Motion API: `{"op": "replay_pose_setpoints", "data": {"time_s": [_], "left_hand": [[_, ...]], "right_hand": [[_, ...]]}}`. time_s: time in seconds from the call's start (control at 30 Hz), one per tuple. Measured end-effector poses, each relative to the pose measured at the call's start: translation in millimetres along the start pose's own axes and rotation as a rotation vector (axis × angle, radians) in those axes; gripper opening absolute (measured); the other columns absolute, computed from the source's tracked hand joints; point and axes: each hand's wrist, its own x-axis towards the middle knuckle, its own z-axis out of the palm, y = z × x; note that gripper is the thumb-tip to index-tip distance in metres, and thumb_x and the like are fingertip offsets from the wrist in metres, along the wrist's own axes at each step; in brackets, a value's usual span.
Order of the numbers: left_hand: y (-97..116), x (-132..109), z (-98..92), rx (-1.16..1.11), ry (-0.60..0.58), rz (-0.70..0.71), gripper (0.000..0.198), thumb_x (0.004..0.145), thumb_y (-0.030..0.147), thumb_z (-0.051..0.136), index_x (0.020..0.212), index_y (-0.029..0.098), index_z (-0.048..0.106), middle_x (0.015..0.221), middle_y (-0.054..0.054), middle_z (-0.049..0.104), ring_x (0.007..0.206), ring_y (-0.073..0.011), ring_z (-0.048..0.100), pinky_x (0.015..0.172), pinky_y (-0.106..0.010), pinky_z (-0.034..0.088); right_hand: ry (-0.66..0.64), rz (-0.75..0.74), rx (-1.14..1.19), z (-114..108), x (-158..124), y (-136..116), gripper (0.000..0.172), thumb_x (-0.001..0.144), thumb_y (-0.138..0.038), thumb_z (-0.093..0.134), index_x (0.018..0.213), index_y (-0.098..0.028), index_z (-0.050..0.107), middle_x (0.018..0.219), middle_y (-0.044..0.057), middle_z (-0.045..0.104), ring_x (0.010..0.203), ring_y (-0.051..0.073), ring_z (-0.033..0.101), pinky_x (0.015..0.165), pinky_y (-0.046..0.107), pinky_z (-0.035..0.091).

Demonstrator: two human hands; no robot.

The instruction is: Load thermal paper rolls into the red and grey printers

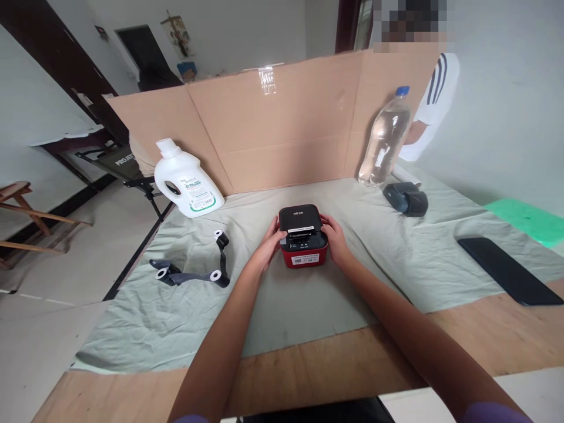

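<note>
A small label printer [304,236], black on top with a red base, sits on the grey-green cloth in front of me. It has a slot across its lid and a white sticker on its front. My left hand [268,244] is closed around the printer's left side, thumb near the front of the lid. On the opposite side my right hand [335,238] grips it with the thumb along the upper edge. Some fingers of both hands are hidden behind the casing.
Rolls of black ribbon [189,276] with white cores lie at left, below a white detergent bottle [187,182]. A water bottle [385,141], a dark object [405,198] and a black phone [511,270] are on the right. Behind the cardboard screen [282,129] is a person [434,111].
</note>
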Motion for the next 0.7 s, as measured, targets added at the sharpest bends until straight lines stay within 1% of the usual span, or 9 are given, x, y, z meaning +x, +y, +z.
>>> {"op": "replay_pose_setpoints", "data": {"time_s": [0.13,0.2,0.3,0.37,0.43,0.5,0.57,0.63,0.7], "left_hand": [[-3,-5,4.3,-0.035,-0.046,0.017,0.073,0.077,0.022,0.070,0.146,0.033,0.049,0.147,0.001,0.055,0.124,-0.0233,0.059,0.098,-0.031,0.051],[-3,-7,8.8,-0.075,-0.072,0.048,0.070,0.079,0.024,0.068,0.146,0.031,0.050,0.141,0.001,0.060,0.122,-0.0229,0.061,0.101,-0.031,0.050],[-3,-9,13.8,-0.097,-0.081,0.072,0.065,0.082,0.028,0.066,0.145,0.029,0.050,0.138,0.001,0.063,0.124,-0.0225,0.060,0.105,-0.031,0.047],[-3,-9,15.0,-0.102,-0.085,0.072,0.063,0.083,0.030,0.066,0.144,0.028,0.051,0.137,0.000,0.063,0.125,-0.0224,0.059,0.107,-0.031,0.046],[-4,-9,15.2,-0.109,-0.073,0.074,0.064,0.083,0.029,0.064,0.145,0.027,0.050,0.136,0.000,0.064,0.122,-0.0218,0.060,0.106,-0.030,0.046],[-5,-9,14.8,-0.104,-0.063,0.066,0.068,0.081,0.025,0.063,0.147,0.028,0.048,0.134,0.000,0.065,0.118,-0.0211,0.063,0.101,-0.029,0.048],[-6,-8,14.0,-0.085,-0.056,0.058,0.072,0.078,0.023,0.063,0.148,0.030,0.047,0.134,0.001,0.065,0.113,-0.0207,0.065,0.093,-0.027,0.051],[-7,-7,13.0,-0.067,-0.037,0.051,0.073,0.076,0.023,0.065,0.146,0.030,0.049,0.134,0.001,0.065,0.110,-0.0204,0.066,0.083,-0.025,0.053],[-8,-6,12.0,-0.058,-0.007,0.046,0.072,0.074,0.024,0.066,0.145,0.030,0.051,0.134,0.001,0.065,0.108,-0.0200,0.067,0.077,-0.023,0.053]], "right_hand": [[0.022,0.000,0.046,2,-4,4,0.043,0.075,-0.035,0.058,0.115,-0.022,0.065,0.119,0.006,0.068,0.114,0.027,0.059,0.099,0.042,0.046],[0.036,-0.010,0.060,1,-6,9,0.043,0.078,-0.042,0.061,0.115,-0.021,0.065,0.120,0.007,0.068,0.114,0.027,0.059,0.101,0.042,0.045],[0.026,-0.015,0.058,-1,-7,14,0.044,0.081,-0.051,0.063,0.115,-0.022,0.065,0.118,0.007,0.068,0.112,0.027,0.060,0.101,0.043,0.045],[0.019,-0.013,0.052,-2,-5,15,0.043,0.081,-0.051,0.063,0.113,-0.022,0.065,0.116,0.006,0.068,0.111,0.027,0.059,0.100,0.042,0.045],[0.027,0.012,0.066,-2,-2,14,0.040,0.078,-0.046,0.063,0.110,-0.023,0.064,0.113,0.005,0.068,0.109,0.026,0.059,0.097,0.041,0.046],[0.032,0.051,0.096,-1,1,13,0.038,0.073,-0.039,0.062,0.107,-0.023,0.063,0.109,0.004,0.068,0.103,0.026,0.061,0.091,0.039,0.048],[0.033,0.081,0.113,0,3,11,0.037,0.070,-0.034,0.060,0.105,-0.023,0.062,0.103,0.003,0.068,0.096,0.025,0.061,0.084,0.037,0.049],[0.035,0.085,0.110,1,4,9,0.037,0.069,-0.032,0.058,0.105,-0.023,0.062,0.101,0.003,0.068,0.093,0.024,0.061,0.080,0.036,0.049],[0.037,0.082,0.106,2,4,8,0.038,0.069,-0.032,0.058,0.105,-0.022,0.062,0.100,0.003,0.068,0.092,0.023,0.061,0.078,0.034,0.048]]}}
